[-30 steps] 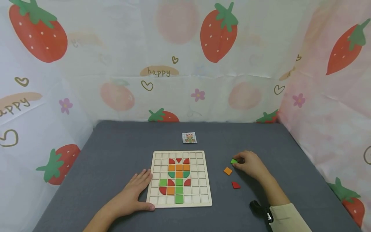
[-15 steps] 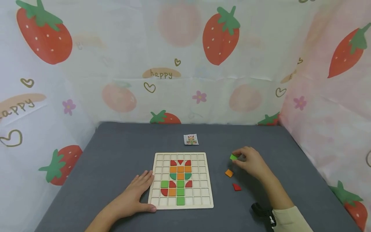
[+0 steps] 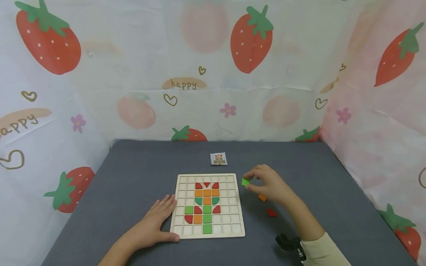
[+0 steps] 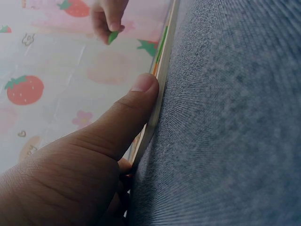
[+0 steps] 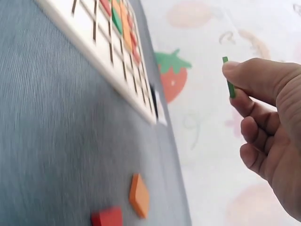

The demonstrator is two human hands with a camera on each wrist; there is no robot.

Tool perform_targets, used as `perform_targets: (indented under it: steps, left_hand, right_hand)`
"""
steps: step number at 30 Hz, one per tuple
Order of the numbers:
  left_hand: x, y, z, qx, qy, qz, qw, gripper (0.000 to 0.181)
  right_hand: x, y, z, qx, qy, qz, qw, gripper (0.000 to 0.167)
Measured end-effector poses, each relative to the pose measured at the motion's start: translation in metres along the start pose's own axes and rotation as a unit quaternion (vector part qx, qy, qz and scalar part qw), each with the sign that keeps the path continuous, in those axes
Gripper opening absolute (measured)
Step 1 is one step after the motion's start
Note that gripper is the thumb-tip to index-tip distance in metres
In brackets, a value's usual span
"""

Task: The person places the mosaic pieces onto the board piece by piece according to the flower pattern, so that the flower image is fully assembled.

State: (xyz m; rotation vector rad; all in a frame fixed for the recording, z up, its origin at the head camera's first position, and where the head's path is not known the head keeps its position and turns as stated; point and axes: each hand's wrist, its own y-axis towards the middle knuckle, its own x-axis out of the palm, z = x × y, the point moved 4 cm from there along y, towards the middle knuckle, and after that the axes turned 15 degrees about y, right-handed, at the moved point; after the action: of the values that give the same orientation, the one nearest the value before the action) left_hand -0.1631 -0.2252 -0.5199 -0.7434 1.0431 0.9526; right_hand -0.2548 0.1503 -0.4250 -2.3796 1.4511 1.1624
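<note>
In the head view, my right hand (image 3: 270,184) pinches a light green square tile (image 3: 245,181) between thumb and fingers, just off the right edge of the wooden grid board (image 3: 240,207). The right wrist view shows that green tile (image 5: 228,77) edge-on, raised above the table. On the board, red, orange, green and light green tiles form a flower-like figure. My left hand (image 3: 154,224) rests at the board's left edge with fingers extended. Its thumb (image 4: 145,84) lies on the near left corner of the board in the left wrist view.
An orange square tile (image 3: 262,198) and a red quarter-round tile (image 3: 271,212) lie on the grey cloth right of the board, below my right forearm. Behind the board lies a small printed card (image 3: 218,159) with a similar figure. Strawberry-patterned cloth surrounds the table.
My right hand has lifted the light green tile and carried it left, from beyond the orange tile to near the board's edge. The left hand stays at the board.
</note>
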Motion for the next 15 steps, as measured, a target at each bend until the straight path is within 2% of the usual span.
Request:
perform_targets:
  steps: [15]
  left_hand:
    - [0.000,0.000,0.001,0.003,-0.005,0.002,1.0000,0.123]
  right_hand:
    - [0.045,0.007,-0.015,-0.038,-0.006,-0.064,0.9972,0.026]
